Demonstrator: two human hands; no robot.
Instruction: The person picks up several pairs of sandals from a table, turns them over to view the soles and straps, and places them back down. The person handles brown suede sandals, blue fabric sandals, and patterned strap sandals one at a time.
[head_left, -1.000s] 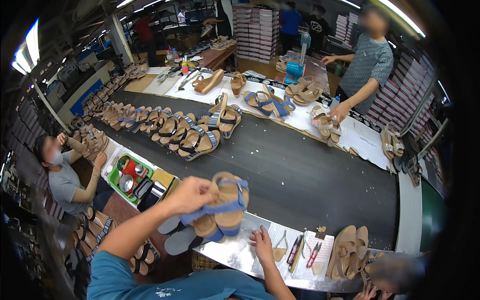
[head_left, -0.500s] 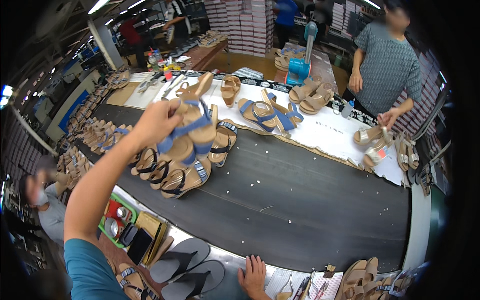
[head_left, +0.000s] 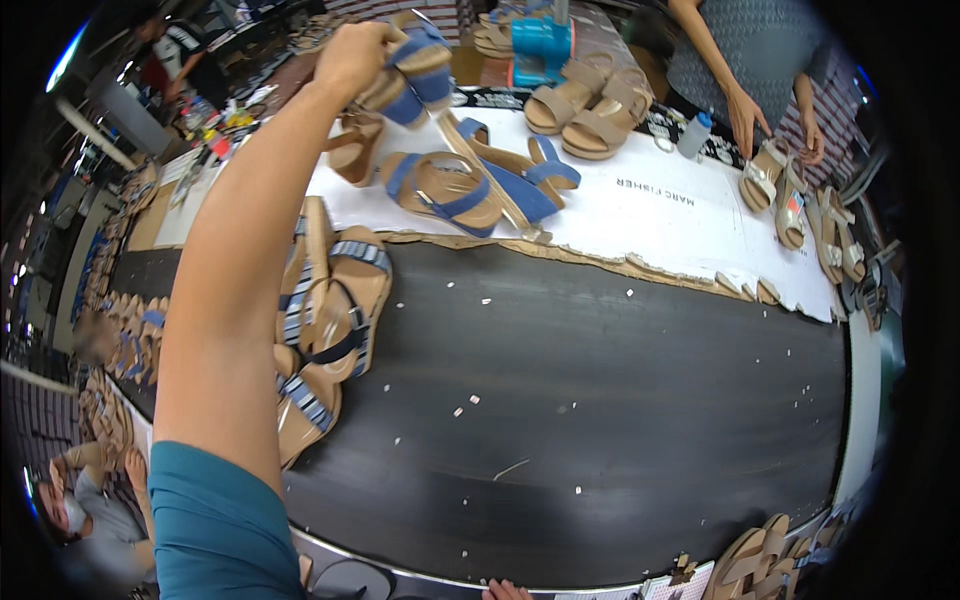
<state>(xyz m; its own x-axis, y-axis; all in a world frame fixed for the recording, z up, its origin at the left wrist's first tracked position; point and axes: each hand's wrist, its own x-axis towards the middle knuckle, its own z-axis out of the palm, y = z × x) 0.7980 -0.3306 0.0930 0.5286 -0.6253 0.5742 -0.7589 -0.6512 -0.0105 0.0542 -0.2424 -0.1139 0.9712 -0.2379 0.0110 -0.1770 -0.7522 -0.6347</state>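
The left hand [head_left: 352,55] is extended far across the conveyor, fingers clamped around a pair of blue-strapped wedge sandals [head_left: 412,72]. The pair sits just at the 3 o'clock side of the fist, touching it, raised over the far white surface [head_left: 640,205]. Its long axis appears to run from 10 o'clock to 4 o'clock; which end is the toe cannot be told. Only the fingertips of the right hand [head_left: 505,590] show, at the lower edge on the near rail, well apart from the pair, so the left hand is the nearer; their state cannot be told.

Below the held pair, at 5 o'clock, two blue sandals [head_left: 470,185] lie on the white surface. Striped sandals [head_left: 335,310] rest on the dark belt [head_left: 620,400] beside the forearm. A second person's hand [head_left: 748,118] touches tan sandals [head_left: 785,190] at 3 o'clock.
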